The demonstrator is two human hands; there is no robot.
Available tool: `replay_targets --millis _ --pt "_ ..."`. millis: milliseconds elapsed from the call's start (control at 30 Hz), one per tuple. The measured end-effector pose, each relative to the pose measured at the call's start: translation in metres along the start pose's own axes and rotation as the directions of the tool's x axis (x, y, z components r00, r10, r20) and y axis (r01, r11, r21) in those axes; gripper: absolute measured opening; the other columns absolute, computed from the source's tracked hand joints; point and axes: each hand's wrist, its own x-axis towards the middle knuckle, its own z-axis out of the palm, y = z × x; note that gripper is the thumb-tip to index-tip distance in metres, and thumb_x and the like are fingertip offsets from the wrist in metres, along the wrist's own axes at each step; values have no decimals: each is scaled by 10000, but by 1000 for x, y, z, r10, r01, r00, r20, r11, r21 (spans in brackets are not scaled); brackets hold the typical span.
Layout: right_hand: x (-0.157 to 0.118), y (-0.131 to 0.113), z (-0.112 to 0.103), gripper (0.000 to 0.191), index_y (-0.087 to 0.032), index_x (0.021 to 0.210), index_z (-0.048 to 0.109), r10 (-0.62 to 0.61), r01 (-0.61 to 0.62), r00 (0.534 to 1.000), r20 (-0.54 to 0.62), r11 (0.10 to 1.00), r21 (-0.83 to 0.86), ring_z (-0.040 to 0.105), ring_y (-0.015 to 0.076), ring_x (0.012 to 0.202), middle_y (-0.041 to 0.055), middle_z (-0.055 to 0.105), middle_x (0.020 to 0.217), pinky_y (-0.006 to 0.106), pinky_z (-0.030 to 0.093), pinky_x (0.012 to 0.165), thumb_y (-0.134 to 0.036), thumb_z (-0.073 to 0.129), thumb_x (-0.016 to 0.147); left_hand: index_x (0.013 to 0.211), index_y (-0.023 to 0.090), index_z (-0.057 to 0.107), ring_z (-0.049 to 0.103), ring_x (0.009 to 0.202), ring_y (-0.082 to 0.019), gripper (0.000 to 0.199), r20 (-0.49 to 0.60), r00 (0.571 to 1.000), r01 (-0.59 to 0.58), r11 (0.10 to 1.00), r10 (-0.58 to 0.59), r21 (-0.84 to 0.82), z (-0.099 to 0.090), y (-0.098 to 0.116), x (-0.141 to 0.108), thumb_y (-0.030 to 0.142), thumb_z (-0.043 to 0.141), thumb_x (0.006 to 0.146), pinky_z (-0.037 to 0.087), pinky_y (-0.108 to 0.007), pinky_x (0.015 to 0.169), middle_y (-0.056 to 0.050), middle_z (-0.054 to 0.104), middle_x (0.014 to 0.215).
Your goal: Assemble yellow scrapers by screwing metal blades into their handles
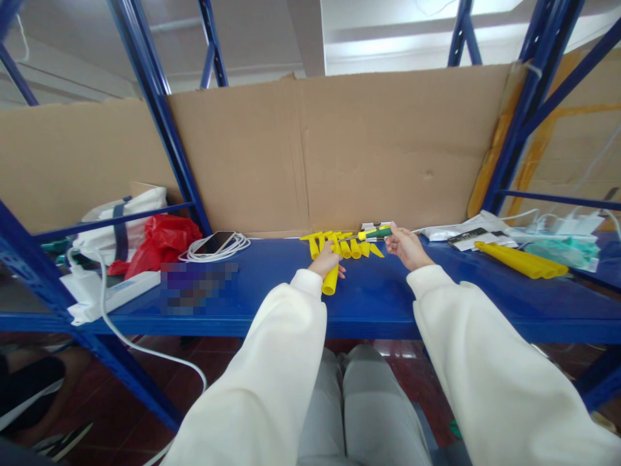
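Observation:
My left hand [327,261] is closed around a yellow plastic tube [330,283], whose round open end faces me. In my right hand [406,247] is a screwdriver [376,233] with a green and yellow handle, gripped at the handle's end. Its shaft points left, towards the top of the held tube; whether the tip touches it I cannot tell. Behind and beside my left hand, several similar yellow pieces [356,249] stand or lie in a row on the blue shelf [276,291], close to the cardboard back.
Coiled white cable [218,247] and a phone [217,241] lie left, near a red plastic bag [162,239] and a white power strip [121,296]. More yellow tubes [521,260] lie right, beside plastic packets [480,230]. Blue uprights [162,123] frame the cardboard wall [388,149].

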Motion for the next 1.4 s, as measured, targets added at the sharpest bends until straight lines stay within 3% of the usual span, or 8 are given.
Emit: replay_targets --millis 233,567,733,1000,1400 --pt "-1 -1 1 505 -224 744 499 5 -5 1000 -8 1000 0 503 67 368 -39 604 512 145 393 369 -525 887 861 1635 276 376 672 597 -143 780 -30 1000 -7 1000 6 -28 2 -1 1 83 553 900 601 -259 465 -155 711 1293" --pt "0 0 2 440 -211 762 546 18 -17 1000 -24 1000 26 517 71 376 -28 620 525 144 428 382 -499 839 919 1598 296 391 637 561 -83 735 -6 999 -47 998 47 -31 -1 -4 7 87 577 919 617 -260 507 -130 656 1343" --pt "1 1 2 405 -203 778 592 22 -22 1000 1 999 24 530 70 380 -29 634 540 143 433 389 -448 901 868 1587 316 398 662 584 -99 725 -12 998 -67 997 66 -34 -1 -6 10 127 630 926 638 -286 558 -113 666 1294" --pt "3 3 -1 377 -210 774 593 19 -19 1000 15 1000 17 553 75 405 -31 647 556 145 440 400 -382 920 853 1603 321 376 623 548 -76 751 -15 998 -61 997 61 -52 0 -6 9 113 609 920 612 -253 513 -118 662 1344" --pt "3 3 1 354 -216 756 565 -20 23 998 -64 999 45 539 81 416 -27 622 519 143 409 395 -357 856 903 1590 331 386 647 564 -81 720 -1 997 -83 995 83 -60 3 -3 7 164 650 941 611 -255 510 -132 662 1362"
